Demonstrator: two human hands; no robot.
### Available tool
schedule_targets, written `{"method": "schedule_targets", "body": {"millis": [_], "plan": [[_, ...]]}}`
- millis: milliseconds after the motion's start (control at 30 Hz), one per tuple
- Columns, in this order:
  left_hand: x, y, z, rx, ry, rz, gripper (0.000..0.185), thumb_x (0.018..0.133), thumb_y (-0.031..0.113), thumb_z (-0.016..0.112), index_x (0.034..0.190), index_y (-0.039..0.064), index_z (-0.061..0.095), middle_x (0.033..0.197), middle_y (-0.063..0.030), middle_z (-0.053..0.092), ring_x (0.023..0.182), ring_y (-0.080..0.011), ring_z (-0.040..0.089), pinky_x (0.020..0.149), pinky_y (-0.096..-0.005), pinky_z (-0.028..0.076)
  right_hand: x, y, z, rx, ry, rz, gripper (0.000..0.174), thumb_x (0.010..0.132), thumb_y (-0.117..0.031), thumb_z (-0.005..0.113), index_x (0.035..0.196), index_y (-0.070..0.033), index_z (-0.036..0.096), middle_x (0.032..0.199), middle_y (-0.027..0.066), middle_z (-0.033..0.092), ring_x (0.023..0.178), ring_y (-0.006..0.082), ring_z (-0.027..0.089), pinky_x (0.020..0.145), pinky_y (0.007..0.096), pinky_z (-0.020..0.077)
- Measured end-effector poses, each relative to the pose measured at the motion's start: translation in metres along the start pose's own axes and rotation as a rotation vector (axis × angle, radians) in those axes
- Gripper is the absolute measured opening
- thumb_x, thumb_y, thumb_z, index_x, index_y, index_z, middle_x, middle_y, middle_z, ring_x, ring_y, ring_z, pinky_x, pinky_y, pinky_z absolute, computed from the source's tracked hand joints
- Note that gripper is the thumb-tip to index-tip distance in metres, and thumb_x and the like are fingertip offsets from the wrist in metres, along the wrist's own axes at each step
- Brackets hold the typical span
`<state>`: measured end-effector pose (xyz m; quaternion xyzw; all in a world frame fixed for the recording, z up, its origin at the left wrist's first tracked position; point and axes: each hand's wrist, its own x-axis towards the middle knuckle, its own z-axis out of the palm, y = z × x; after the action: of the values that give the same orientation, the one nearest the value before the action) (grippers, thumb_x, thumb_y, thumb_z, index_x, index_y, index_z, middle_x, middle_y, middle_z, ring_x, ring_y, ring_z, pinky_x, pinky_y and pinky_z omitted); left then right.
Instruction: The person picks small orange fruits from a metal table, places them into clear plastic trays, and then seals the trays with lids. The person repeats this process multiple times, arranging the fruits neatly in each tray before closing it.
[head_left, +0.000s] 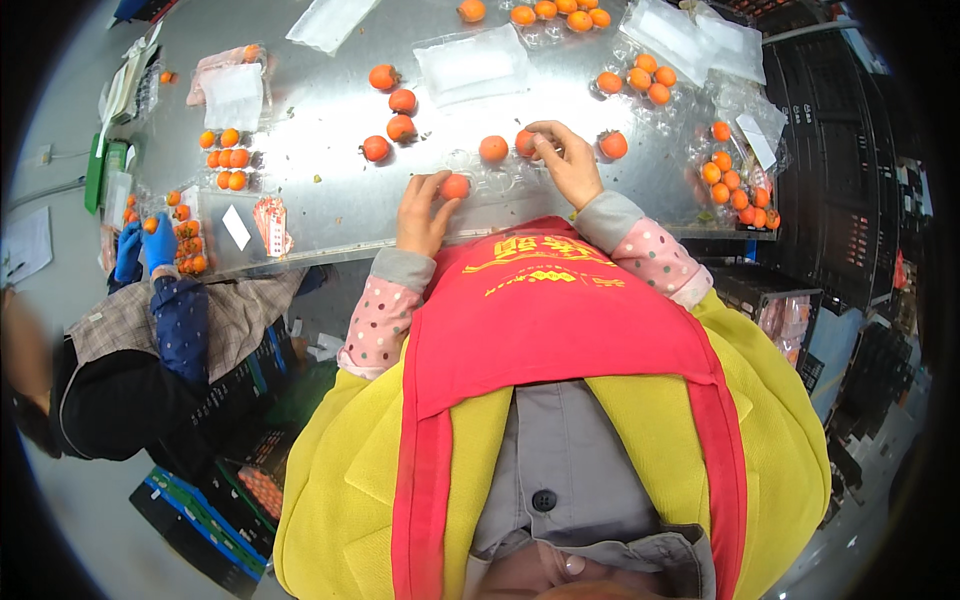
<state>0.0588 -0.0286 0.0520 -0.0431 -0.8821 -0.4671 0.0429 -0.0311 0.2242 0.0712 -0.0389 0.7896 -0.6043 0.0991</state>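
A clear plastic tray (496, 180) with round hollows lies on the metal table in front of me. My left hand (424, 214) grips an orange-red persimmon (455, 187) at the tray's near left part, thumb and fingers around its sides. On the tray's far side, my right hand (570, 166) has its fingertips on a second persimmon (524, 142), partly hidden by them. Between the two hands another persimmon (493, 148) sits in the far row. A loose persimmon (613, 144) with its leafy calyx lies right of my right hand.
Several loose persimmons (401, 127) lie left of the tray, with a white padded sheet (472, 64) beyond. Filled trays (649, 79) stand at the right. At the left, a co-worker's blue-gloved hand (159, 244) holds a persimmon. Black crates (821, 165) are stacked beyond the table's right end.
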Motion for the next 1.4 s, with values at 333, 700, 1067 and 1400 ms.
{"method": "schedule_targets", "body": {"millis": [333, 700, 1067, 1400], "plan": [[0.012, 0.007, 0.021, 0.336, -0.026, 0.088, 0.042, 0.081, 0.011, 0.077, 0.12, 0.006, 0.064, 0.107, -0.0134, 0.056, 0.1, -0.0321, 0.056, 0.086, -0.042, 0.048, -0.023, 0.003, 0.002, -0.218, -0.175, -0.023, 0.024, 0.095, -0.018, 0.064, 0.114, -0.004, 0.068, 0.097, 0.0122, 0.071, 0.083, 0.0192, 0.066, 0.078, 0.0335, 0.0524], [0.033, -0.058, -0.041, 0.426, 0.353, -0.088, 0.06, 0.079, 0.012, 0.08, 0.135, 0.008, 0.057, 0.129, -0.0163, 0.054, 0.123, -0.0367, 0.048, 0.104, -0.045, 0.042, -0.015, 0.0, 0.003, -0.265, -0.176, -0.07, 0.019, 0.092, -0.014, 0.066, 0.108, -0.004, 0.07, 0.087, 0.0114, 0.069, 0.076, 0.0222, 0.065, 0.073, 0.0352, 0.0517], [0.038, -0.084, -0.055, 0.208, 0.257, -0.241, 0.054, 0.08, 0.012, 0.081, 0.128, 0.006, 0.058, 0.118, -0.009, 0.067, 0.108, -0.026, 0.064, 0.098, -0.0386, 0.048, 0.107, -0.032, 0.122, -0.696, -0.433, -0.739, 0.04, 0.082, -0.001, 0.065, 0.121, -0.009, 0.062, 0.115, 0.0099, 0.062, 0.1, 0.0323, 0.065, 0.083, 0.0432, 0.0547], [0.011, -0.039, -0.049, -0.783, 0.36, -0.241, 0.049, 0.099, 0.009, 0.065, 0.143, 0.0, 0.044, 0.13, -0.0171, 0.059, 0.116, -0.0245, 0.063, 0.102, -0.0358, 0.05, 0.143, -0.024, 0.158, -0.87, -0.795, -0.653, 0.033, 0.085, -0.015, 0.069, 0.118, -0.014, 0.064, 0.115, 0.007, 0.06, 0.098, 0.0306, 0.067, 0.079, 0.0425, 0.0549]]}}
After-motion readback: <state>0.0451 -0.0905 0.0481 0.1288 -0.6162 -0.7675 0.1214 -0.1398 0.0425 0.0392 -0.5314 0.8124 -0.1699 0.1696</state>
